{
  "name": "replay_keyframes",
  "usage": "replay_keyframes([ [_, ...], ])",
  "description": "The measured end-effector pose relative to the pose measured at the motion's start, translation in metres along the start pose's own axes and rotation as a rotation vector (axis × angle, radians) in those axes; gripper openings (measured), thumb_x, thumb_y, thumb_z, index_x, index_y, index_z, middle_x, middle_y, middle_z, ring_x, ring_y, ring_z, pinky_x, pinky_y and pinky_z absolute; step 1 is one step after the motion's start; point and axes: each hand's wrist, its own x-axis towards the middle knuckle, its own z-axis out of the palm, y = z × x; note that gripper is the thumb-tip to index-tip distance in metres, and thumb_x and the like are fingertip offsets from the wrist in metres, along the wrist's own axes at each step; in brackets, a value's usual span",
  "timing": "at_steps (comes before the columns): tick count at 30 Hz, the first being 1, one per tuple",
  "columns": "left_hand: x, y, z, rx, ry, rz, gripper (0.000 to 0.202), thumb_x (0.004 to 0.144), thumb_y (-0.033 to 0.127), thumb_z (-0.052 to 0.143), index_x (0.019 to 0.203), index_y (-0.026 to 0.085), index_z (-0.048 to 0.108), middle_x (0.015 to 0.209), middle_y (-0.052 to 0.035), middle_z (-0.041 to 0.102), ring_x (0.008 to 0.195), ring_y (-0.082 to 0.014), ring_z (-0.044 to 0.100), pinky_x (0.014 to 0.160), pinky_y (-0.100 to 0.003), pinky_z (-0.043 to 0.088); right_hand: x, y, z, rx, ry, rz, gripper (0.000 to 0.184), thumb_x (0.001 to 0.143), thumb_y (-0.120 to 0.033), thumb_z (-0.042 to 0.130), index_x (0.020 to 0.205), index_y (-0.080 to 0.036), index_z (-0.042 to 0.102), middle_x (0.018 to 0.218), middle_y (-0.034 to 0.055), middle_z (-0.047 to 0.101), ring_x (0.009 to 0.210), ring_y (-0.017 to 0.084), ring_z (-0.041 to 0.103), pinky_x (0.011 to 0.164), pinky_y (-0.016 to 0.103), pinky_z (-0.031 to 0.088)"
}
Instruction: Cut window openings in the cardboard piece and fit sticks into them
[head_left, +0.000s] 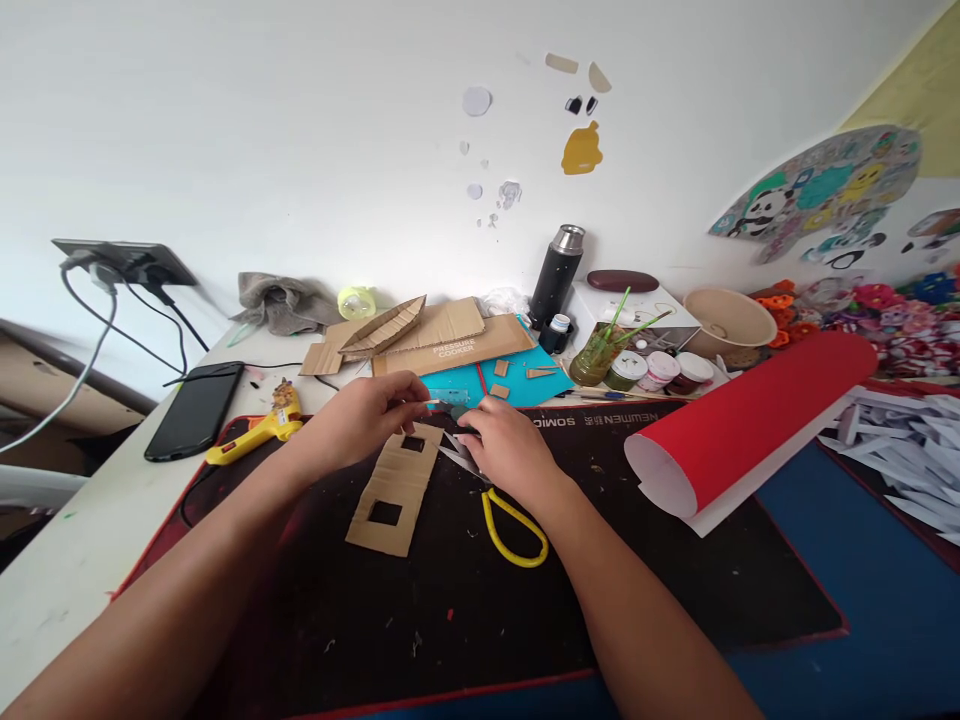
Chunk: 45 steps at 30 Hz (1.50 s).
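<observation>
My left hand (375,415) is closed in a pinch, with the tip of a thin, pale strip (430,403) showing beyond its fingertips. Just to the right, my right hand (514,440) has its fingers curled together near a small dark shape; what it grips is mostly hidden. Scissors (517,530) with yellow handles lie on the black mat (480,620), their blades partly beneath my right hand. Below my left hand rests a flat cardboard piece (396,485) with two square cut-outs. Behind both hands is a blue sheet (536,375) bearing small cardboard scraps.
A yellow glue gun (259,430) and a black phone (195,410) lie on the left. Cardboard sheets (465,350), a dark flask (556,275), paint jars (660,370) and a brush jar (591,362) line the back. A red paper roll (765,410) lies right.
</observation>
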Motion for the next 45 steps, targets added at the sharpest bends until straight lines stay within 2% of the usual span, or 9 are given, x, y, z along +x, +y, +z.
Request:
replay_keyframes([
  [5, 0.001, 0.003, 0.009, -0.139, -0.023, -0.041, 0.032, 0.092, 0.056, 0.069, 0.093, 0.024, 0.066, 0.079, -0.0004, 0.079, 0.070, -0.0212, 0.078, 0.067, -0.030, 0.057, 0.002, -0.004, -0.003, 0.433, 0.143, 0.056, 0.011, 0.103, -0.026, 0.070, 0.105, -0.022, 0.080, 0.105, 0.0061, 0.078, 0.098, 0.022, 0.071, 0.085, 0.033, 0.052],
  [13, -0.001, 0.014, 0.020, -0.369, -0.054, -0.132, 0.047, 0.086, 0.066, 0.077, 0.095, 0.021, 0.066, 0.074, -0.0030, 0.078, 0.070, -0.0234, 0.078, 0.069, -0.035, 0.063, 0.007, -0.007, 0.004, 0.957, 0.132, 0.176, 0.010, 0.093, -0.029, 0.072, 0.097, -0.021, 0.076, 0.099, 0.0043, 0.080, 0.093, 0.020, 0.074, 0.083, 0.031, 0.057],
  [21, -0.004, 0.021, 0.028, -0.344, -0.025, -0.110, 0.047, 0.086, 0.066, 0.076, 0.092, 0.021, 0.068, 0.075, -0.0038, 0.078, 0.068, -0.0221, 0.076, 0.069, -0.036, 0.063, 0.006, -0.011, 0.010, 1.063, 0.122, 0.207, 0.018, 0.091, -0.040, 0.068, 0.094, -0.022, 0.069, 0.078, 0.0000, 0.070, 0.072, 0.017, 0.067, 0.064, 0.028, 0.050],
  [24, -0.003, 0.020, 0.023, -0.289, -0.091, -0.078, 0.043, 0.086, 0.064, 0.075, 0.094, 0.022, 0.069, 0.078, -0.0035, 0.078, 0.072, -0.0225, 0.076, 0.071, -0.035, 0.061, 0.006, -0.013, 0.009, 1.113, 0.143, 0.192, 0.019, 0.088, -0.042, 0.068, 0.090, -0.023, 0.067, 0.077, -0.0005, 0.067, 0.067, 0.015, 0.063, 0.062, 0.028, 0.047],
  [26, -0.001, 0.013, 0.016, -0.157, -0.169, -0.048, 0.041, 0.088, 0.061, 0.072, 0.103, 0.023, 0.072, 0.085, -0.0039, 0.080, 0.080, -0.0239, 0.076, 0.074, -0.034, 0.059, 0.006, -0.014, 0.007, 1.117, 0.162, 0.179, 0.020, 0.087, -0.043, 0.069, 0.088, -0.023, 0.066, 0.076, -0.0009, 0.066, 0.065, 0.015, 0.060, 0.061, 0.028, 0.046],
  [29, 0.002, -0.005, 0.006, 0.189, -0.042, -0.019, 0.036, 0.091, 0.055, 0.065, 0.110, 0.026, 0.077, 0.100, -0.0063, 0.080, 0.091, -0.0273, 0.073, 0.082, -0.038, 0.055, 0.006, -0.012, 0.004, 1.110, 0.165, 0.178, 0.022, 0.086, -0.045, 0.069, 0.086, -0.023, 0.064, 0.070, -0.0026, 0.062, 0.061, 0.014, 0.056, 0.059, 0.028, 0.043],
  [32, 0.004, -0.022, 0.004, 0.378, -0.086, 0.058, 0.036, 0.089, 0.049, 0.065, 0.114, 0.028, 0.079, 0.113, -0.0084, 0.075, 0.112, -0.0325, 0.069, 0.095, -0.041, 0.052, 0.006, -0.011, 0.004, 1.118, 0.154, 0.181, 0.023, 0.087, -0.045, 0.068, 0.086, -0.023, 0.063, 0.067, -0.0041, 0.059, 0.058, 0.014, 0.053, 0.058, 0.028, 0.041],
  [37, 0.006, -0.031, 0.013, 0.459, -0.235, 0.029, 0.040, 0.084, 0.046, 0.068, 0.116, 0.024, 0.076, 0.115, -0.0109, 0.072, 0.118, -0.0353, 0.064, 0.100, -0.045, 0.049, 0.006, -0.010, 0.006, 1.161, 0.142, 0.179, 0.023, 0.086, -0.045, 0.071, 0.084, -0.023, 0.062, 0.065, -0.0047, 0.056, 0.057, 0.013, 0.051, 0.056, 0.028, 0.039],
  [45, 0.012, -0.038, 0.013, 0.467, -0.260, -0.050, 0.025, 0.080, 0.040, 0.067, 0.098, 0.023, 0.071, 0.108, -0.0102, 0.071, 0.111, -0.0332, 0.065, 0.092, -0.040, 0.049, 0.006, -0.012, 0.005, 1.201, 0.116, 0.205, 0.021, 0.082, -0.042, 0.075, 0.081, -0.023, 0.066, 0.062, -0.0046, 0.057, 0.055, 0.011, 0.048, 0.053, 0.026, 0.037],
])
